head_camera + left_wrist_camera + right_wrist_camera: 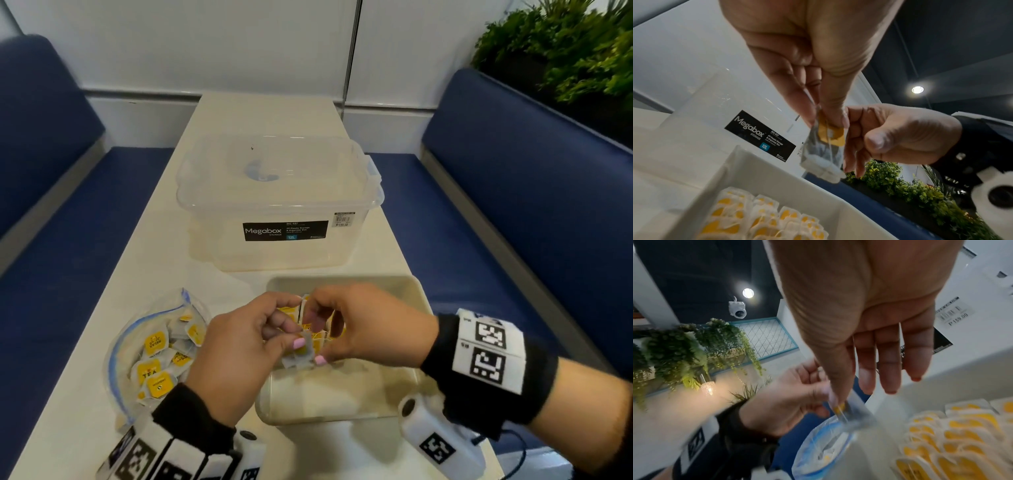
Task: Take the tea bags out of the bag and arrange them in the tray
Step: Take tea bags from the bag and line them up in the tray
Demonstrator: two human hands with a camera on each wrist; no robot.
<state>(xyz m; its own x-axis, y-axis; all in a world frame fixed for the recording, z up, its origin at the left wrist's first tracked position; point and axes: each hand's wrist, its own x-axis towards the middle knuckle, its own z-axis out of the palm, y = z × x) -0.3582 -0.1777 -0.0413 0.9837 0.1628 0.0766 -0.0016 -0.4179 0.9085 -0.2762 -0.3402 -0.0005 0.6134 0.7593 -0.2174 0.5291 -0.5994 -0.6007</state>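
Left hand (236, 349) fingers (797, 104) and thumb pinch the top of one tea bag (826, 146) by its yellow tag; right hand (363, 325) pinches the same bag with thumb and forefinger, other fingers (890, 363) straight, both above the tray's (416, 291) left edge. Rows of yellow-tagged tea bags (764, 217) lie in the tray; left of the tray the open zip bag (118, 346) holds more, tags reading "TEA", "RELAX", "MOMENT". Behind the tray stands a clear lidded box (274, 198) labelled "Megabox STORAGE", "12L", price sticker "P159.00".
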